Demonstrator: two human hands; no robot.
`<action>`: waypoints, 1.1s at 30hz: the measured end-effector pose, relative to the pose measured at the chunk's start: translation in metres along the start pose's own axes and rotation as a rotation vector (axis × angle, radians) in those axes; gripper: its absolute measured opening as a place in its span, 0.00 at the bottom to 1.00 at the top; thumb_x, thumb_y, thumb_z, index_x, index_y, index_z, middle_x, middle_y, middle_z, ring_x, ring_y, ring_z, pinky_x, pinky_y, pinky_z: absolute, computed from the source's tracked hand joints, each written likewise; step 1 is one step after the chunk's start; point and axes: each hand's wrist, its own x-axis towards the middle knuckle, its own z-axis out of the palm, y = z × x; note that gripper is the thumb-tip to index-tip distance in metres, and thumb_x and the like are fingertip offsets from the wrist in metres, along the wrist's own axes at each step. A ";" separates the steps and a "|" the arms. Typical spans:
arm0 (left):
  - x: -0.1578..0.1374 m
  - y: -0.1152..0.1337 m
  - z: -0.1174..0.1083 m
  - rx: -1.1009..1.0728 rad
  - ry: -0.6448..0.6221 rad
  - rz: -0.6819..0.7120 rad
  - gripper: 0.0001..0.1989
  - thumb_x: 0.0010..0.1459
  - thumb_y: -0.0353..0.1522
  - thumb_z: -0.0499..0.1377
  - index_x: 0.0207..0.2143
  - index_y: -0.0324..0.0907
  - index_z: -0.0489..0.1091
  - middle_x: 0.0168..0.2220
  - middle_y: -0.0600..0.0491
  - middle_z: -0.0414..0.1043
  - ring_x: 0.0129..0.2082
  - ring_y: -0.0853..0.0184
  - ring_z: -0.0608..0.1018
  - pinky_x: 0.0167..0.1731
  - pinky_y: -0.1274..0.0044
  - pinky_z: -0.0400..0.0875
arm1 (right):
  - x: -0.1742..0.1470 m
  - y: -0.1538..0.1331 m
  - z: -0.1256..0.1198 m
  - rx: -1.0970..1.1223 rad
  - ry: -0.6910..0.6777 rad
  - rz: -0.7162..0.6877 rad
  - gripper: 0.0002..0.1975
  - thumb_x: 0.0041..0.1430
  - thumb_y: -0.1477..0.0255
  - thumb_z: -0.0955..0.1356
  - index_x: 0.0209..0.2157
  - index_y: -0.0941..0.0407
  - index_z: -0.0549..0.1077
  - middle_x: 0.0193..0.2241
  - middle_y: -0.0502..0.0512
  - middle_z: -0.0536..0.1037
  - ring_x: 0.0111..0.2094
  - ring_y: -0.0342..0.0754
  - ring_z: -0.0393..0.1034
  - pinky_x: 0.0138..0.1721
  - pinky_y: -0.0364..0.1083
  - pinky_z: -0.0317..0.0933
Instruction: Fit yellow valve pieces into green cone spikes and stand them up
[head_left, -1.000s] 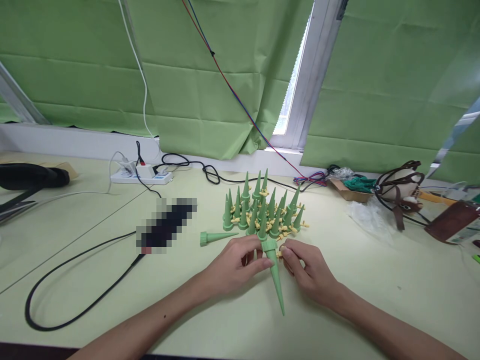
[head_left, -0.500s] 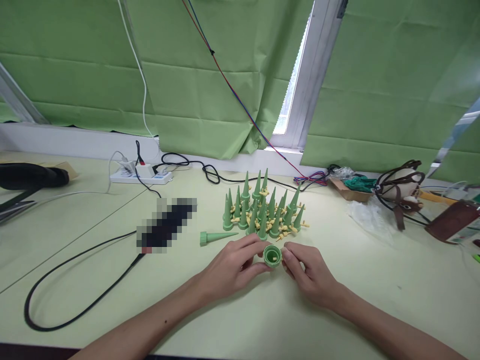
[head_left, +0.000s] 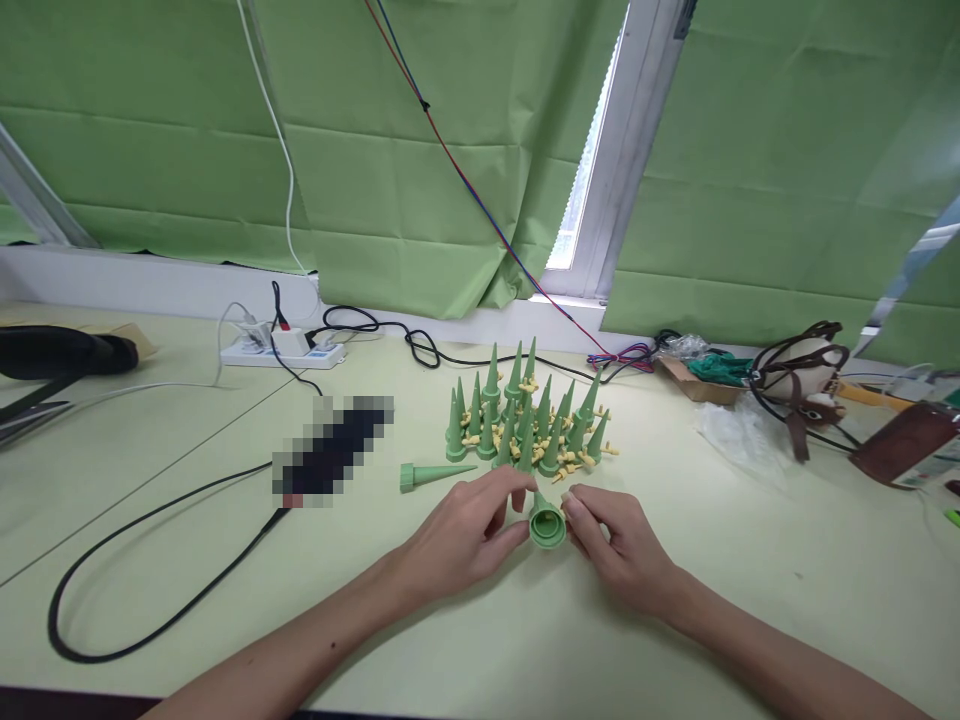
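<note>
A green plastic watering spike [head_left: 547,526] is held just above the table, its round hollow end turned toward me and its taper pointing away. My right hand [head_left: 611,540] pinches at the spike's right side; a yellow bit, apparently a valve, shows inside the rim, while the part between my fingers is hidden. On the left, my left hand [head_left: 476,525] has thumb and index finger apart, their tips at the spike's edge and taper. Beyond both hands stand several green spikes [head_left: 555,445] with yellow valves. One loose spike [head_left: 439,475] lies on its side, left of the group.
A blurred dark object [head_left: 330,455] with a black cable lies left on the table. Farther back sits a white power strip [head_left: 281,348]. To the right are a clear plastic bag [head_left: 742,435], a cardboard box [head_left: 701,380] and a brown case [head_left: 911,445].
The spike has turned, its hollow end tipping lower toward me and its taper now showing above. My left finger and thumb have loosened from around it. My right hand stays in place.
</note>
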 end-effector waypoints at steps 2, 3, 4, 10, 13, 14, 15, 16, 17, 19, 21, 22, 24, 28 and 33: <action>0.000 0.001 0.000 -0.059 -0.020 -0.114 0.08 0.61 0.29 0.57 0.44 0.42 0.63 0.30 0.59 0.65 0.23 0.74 0.64 0.23 0.81 0.57 | -0.001 -0.001 -0.001 -0.016 0.021 -0.003 0.18 0.71 0.72 0.57 0.23 0.54 0.56 0.19 0.46 0.59 0.21 0.42 0.53 0.25 0.42 0.49; 0.001 0.002 0.000 -0.081 -0.029 -0.148 0.06 0.62 0.30 0.56 0.42 0.42 0.62 0.28 0.59 0.64 0.23 0.73 0.64 0.23 0.81 0.57 | -0.001 -0.001 -0.001 -0.020 0.031 -0.003 0.18 0.71 0.72 0.57 0.23 0.54 0.57 0.19 0.46 0.60 0.21 0.42 0.53 0.25 0.43 0.50; 0.002 0.003 0.000 -0.096 -0.034 -0.165 0.04 0.64 0.32 0.55 0.40 0.42 0.63 0.27 0.60 0.63 0.23 0.73 0.64 0.23 0.81 0.57 | -0.001 -0.001 -0.002 -0.022 0.041 -0.003 0.18 0.71 0.72 0.57 0.23 0.54 0.57 0.19 0.46 0.60 0.21 0.42 0.53 0.25 0.43 0.50; 0.012 0.012 -0.005 -0.172 -0.032 -0.201 0.17 0.70 0.36 0.48 0.29 0.40 0.65 0.26 0.57 0.64 0.27 0.71 0.66 0.30 0.79 0.59 | -0.001 0.001 -0.003 -0.006 0.077 -0.017 0.16 0.71 0.73 0.58 0.25 0.54 0.60 0.21 0.47 0.63 0.23 0.43 0.56 0.26 0.42 0.52; 0.014 0.015 -0.008 -0.249 -0.084 -0.245 0.21 0.70 0.38 0.46 0.24 0.40 0.61 0.23 0.58 0.60 0.25 0.72 0.64 0.29 0.78 0.58 | -0.001 0.002 -0.003 -0.001 0.068 -0.035 0.15 0.71 0.73 0.58 0.26 0.54 0.61 0.21 0.47 0.63 0.23 0.43 0.57 0.27 0.42 0.53; 0.013 0.015 -0.008 -0.269 -0.105 -0.258 0.22 0.70 0.39 0.47 0.23 0.40 0.60 0.23 0.58 0.59 0.25 0.72 0.63 0.28 0.78 0.57 | -0.001 0.002 -0.003 -0.001 0.060 -0.039 0.15 0.71 0.73 0.58 0.27 0.54 0.62 0.22 0.47 0.64 0.23 0.43 0.57 0.27 0.42 0.53; 0.013 0.015 -0.008 -0.282 -0.127 -0.271 0.22 0.69 0.40 0.47 0.22 0.40 0.59 0.23 0.58 0.58 0.24 0.72 0.63 0.27 0.78 0.57 | -0.001 0.002 -0.003 -0.002 0.049 -0.044 0.15 0.71 0.73 0.59 0.27 0.54 0.63 0.22 0.47 0.64 0.23 0.43 0.57 0.27 0.42 0.54; 0.012 0.015 -0.008 -0.291 -0.145 -0.285 0.22 0.69 0.41 0.48 0.22 0.40 0.58 0.23 0.58 0.58 0.24 0.72 0.62 0.26 0.78 0.56 | -0.001 0.002 -0.003 -0.003 0.035 -0.048 0.14 0.71 0.73 0.59 0.28 0.54 0.64 0.22 0.47 0.64 0.23 0.43 0.58 0.27 0.42 0.54; 0.012 0.014 -0.008 -0.294 -0.158 -0.300 0.22 0.68 0.42 0.49 0.22 0.40 0.58 0.23 0.59 0.57 0.24 0.72 0.62 0.26 0.78 0.56 | -0.001 0.002 -0.003 -0.005 0.021 -0.050 0.14 0.71 0.73 0.59 0.29 0.54 0.65 0.22 0.47 0.65 0.23 0.43 0.58 0.27 0.42 0.54; 0.011 0.013 -0.007 -0.294 -0.165 -0.316 0.22 0.67 0.43 0.50 0.23 0.40 0.59 0.23 0.59 0.57 0.24 0.72 0.61 0.25 0.78 0.55 | -0.001 0.003 -0.003 -0.005 -0.003 -0.053 0.13 0.71 0.73 0.59 0.30 0.55 0.66 0.22 0.47 0.65 0.23 0.43 0.58 0.26 0.42 0.54; 0.011 0.013 -0.007 -0.288 -0.155 -0.308 0.21 0.67 0.43 0.51 0.24 0.39 0.61 0.24 0.58 0.57 0.25 0.72 0.61 0.25 0.79 0.55 | 0.000 0.003 -0.002 -0.004 -0.014 -0.048 0.13 0.71 0.72 0.59 0.31 0.55 0.67 0.22 0.47 0.66 0.23 0.43 0.58 0.26 0.42 0.54; 0.011 0.013 -0.006 -0.284 -0.150 -0.300 0.21 0.67 0.43 0.51 0.25 0.39 0.62 0.24 0.58 0.57 0.25 0.72 0.62 0.25 0.79 0.56 | 0.000 0.003 -0.002 -0.003 -0.017 -0.043 0.13 0.71 0.72 0.59 0.31 0.55 0.67 0.22 0.48 0.66 0.23 0.43 0.58 0.26 0.42 0.54; 0.011 0.013 -0.007 -0.271 -0.146 -0.285 0.20 0.67 0.43 0.52 0.26 0.38 0.65 0.25 0.58 0.59 0.26 0.72 0.62 0.25 0.79 0.56 | 0.000 0.003 -0.002 -0.002 -0.023 -0.036 0.14 0.71 0.71 0.59 0.31 0.55 0.68 0.22 0.48 0.66 0.23 0.43 0.59 0.25 0.42 0.54; 0.011 0.013 -0.007 -0.233 -0.139 -0.267 0.18 0.66 0.41 0.54 0.27 0.38 0.68 0.25 0.57 0.61 0.26 0.72 0.64 0.25 0.79 0.57 | -0.001 0.003 -0.001 -0.005 -0.034 -0.026 0.15 0.72 0.70 0.58 0.31 0.55 0.67 0.22 0.48 0.66 0.23 0.43 0.59 0.25 0.42 0.54; 0.010 0.011 -0.006 -0.151 -0.083 -0.184 0.17 0.65 0.40 0.57 0.26 0.39 0.67 0.26 0.57 0.62 0.26 0.71 0.65 0.26 0.79 0.58 | -0.002 0.004 -0.001 -0.005 -0.055 -0.015 0.15 0.72 0.69 0.58 0.30 0.55 0.66 0.22 0.48 0.66 0.23 0.43 0.58 0.26 0.42 0.53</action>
